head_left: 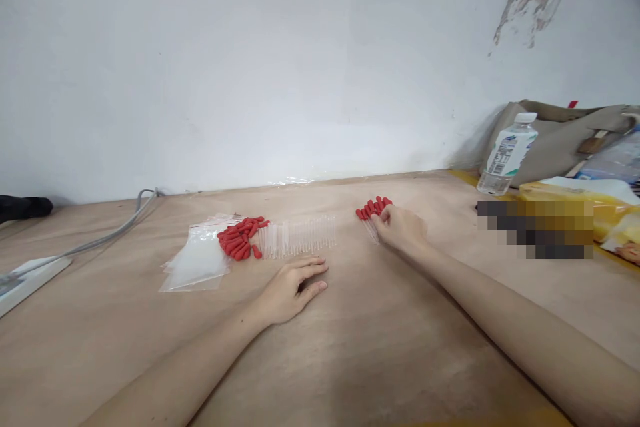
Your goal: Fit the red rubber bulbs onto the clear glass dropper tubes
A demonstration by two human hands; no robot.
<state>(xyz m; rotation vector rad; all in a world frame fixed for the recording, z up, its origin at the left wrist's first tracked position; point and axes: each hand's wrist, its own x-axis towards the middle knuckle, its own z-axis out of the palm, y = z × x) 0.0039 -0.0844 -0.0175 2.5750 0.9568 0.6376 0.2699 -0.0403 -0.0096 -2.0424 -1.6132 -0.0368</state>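
Note:
My left hand (294, 288) lies on the brown table (350, 347), fingers loosely stretched and holding nothing, just in front of a row of clear glass tubes (300, 237). A heap of red rubber bulbs (241, 237) sits left of the tubes, beside a stack of clear plastic bags (196, 260). My right hand (401, 228) rests further right, its fingers curled over a small bunch of droppers with red bulbs (374, 207); the clear stems show under the fingers.
A water bottle (506, 155) leans on a grey bag (565, 140) at the right against the wall. Yellow packaging (600, 203) lies by it. A white power strip (27, 280) with a grey cable (110, 230) sits at the left.

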